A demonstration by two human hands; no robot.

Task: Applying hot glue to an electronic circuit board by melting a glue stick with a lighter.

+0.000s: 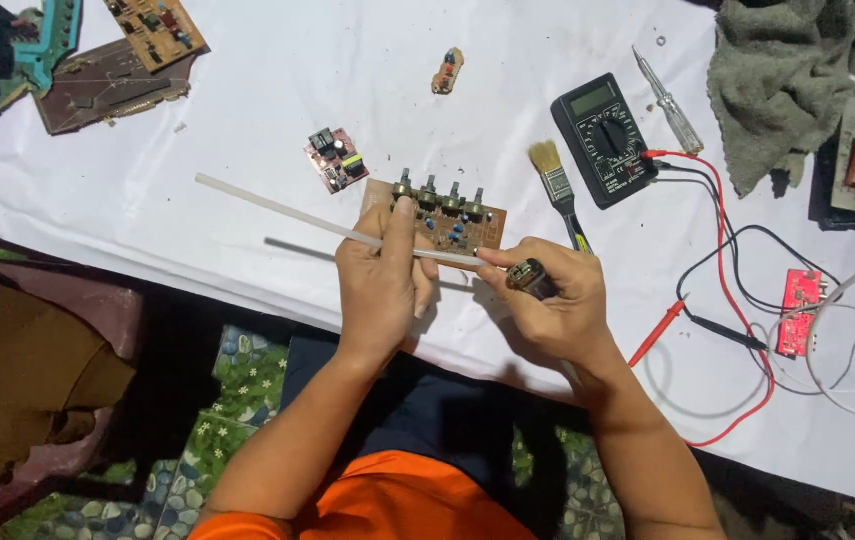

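Stick: long pale translucent stick (338,228), slanting from upper left down to the right, lying across both hands above the table's near edge.
Left hand: left hand (385,280), fingers curled shut around the stick's middle, thumb stretched up along the brown board.
Right hand: right hand (555,300), fingertips pinching the stick's right end, palm also closed on a small dark lighter-like object (531,277); flame or tip not readable.
Board: brown circuit board (445,222) with four knobs along its far edge, flat on the cloth just behind the left thumb, partly hidden by it.
Near neighbours: paintbrush (560,190) just right of the board; black multimeter (604,139) beyond it, red and black leads (728,300) looping right of the right wrist.
Farther out: small red board (337,159) behind the stick; screwdriver (668,100); grey rag (783,75) at the upper right.
Edges: white tablecloth (248,80) ending in a slanted near edge right under both wrists.
Open room: bare cloth left of the stick's far tip and between the small red board and the top.
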